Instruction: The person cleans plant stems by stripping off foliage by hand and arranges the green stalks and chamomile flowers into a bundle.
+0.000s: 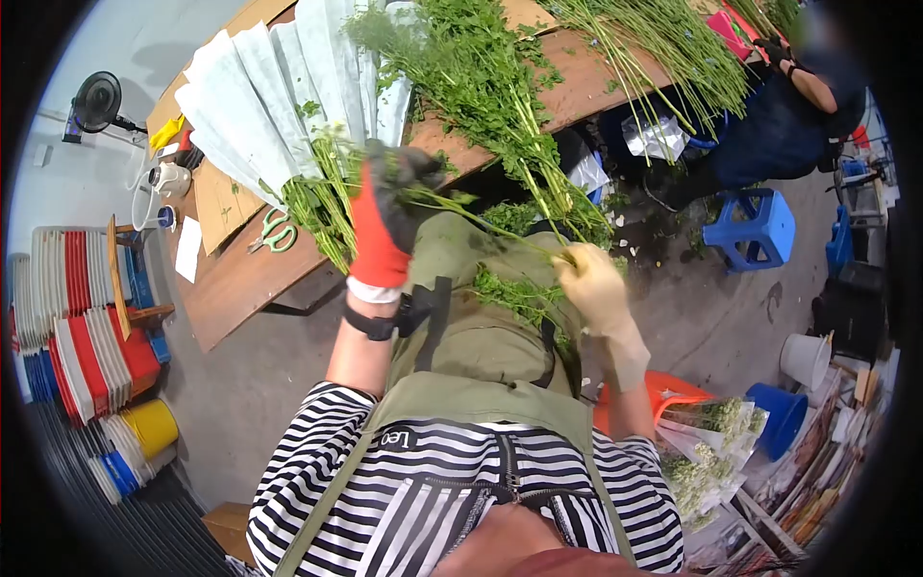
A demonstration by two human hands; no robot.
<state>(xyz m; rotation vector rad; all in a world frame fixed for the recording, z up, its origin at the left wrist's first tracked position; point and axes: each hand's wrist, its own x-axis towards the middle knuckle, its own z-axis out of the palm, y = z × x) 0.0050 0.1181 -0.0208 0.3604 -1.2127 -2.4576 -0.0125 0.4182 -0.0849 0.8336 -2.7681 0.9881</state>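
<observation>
My left hand [389, 202], in a red and black glove, is slightly blurred, its fingers bent around the leafy upper part of a green flower stem [486, 223]. The stem slants across my lap to my right hand [591, 284], which wears a thin cream glove and pinches the lower end. Loose green leaves [524, 296] lie on my olive apron [461, 337]. Just left of my left hand, a bunch of stems with small white blossoms [322, 207] rests on the table edge. A large leafy bundle [500, 106] hangs over the edge ahead.
White wrapping sleeves [260, 101] fan out on the wooden table [240, 288], near green-handled scissors [279, 231]. A co-worker [793, 125] stands at far right beside a blue stool [755, 231]. Wrapped white flowers [711, 462] and buckets [777, 418] are at lower right; stacked crates [87, 317] stand left.
</observation>
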